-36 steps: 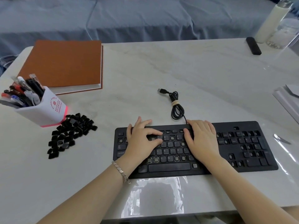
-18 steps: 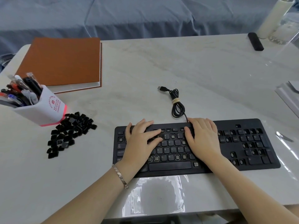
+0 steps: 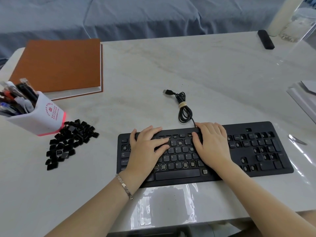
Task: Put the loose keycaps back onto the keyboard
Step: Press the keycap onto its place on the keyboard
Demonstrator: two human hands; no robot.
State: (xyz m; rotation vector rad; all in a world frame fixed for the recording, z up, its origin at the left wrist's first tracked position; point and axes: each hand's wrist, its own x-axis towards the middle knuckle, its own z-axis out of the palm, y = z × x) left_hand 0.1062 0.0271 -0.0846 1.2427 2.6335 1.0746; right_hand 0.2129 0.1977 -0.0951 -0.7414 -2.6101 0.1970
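A black keyboard [image 3: 266,159] lies on the white table in front of me, with several bare switch spots among its keys. My left hand [image 3: 145,149] rests flat on the keyboard's left half, fingers spread, index and thumb reaching toward the upper letter rows. On the middle of the keyboard lies my right hand [image 3: 212,144], palm down, thumb near the number row. Neither hand visibly holds a keycap. A heap of loose black keycaps [image 3: 68,142] sits on the table to the left of the keyboard.
A white pen holder [image 3: 39,115] full of pens stands just behind the keycap heap. A brown notebook [image 3: 58,65] lies at the back left. The keyboard's coiled USB cable [image 3: 183,106] lies behind it. A black remote [image 3: 265,39] and a clear container [image 3: 297,19] are at the back right.
Both hands stay pressed on the keyboard; the left index finger has shifted slightly on the upper rows. The camera has tilted a little.
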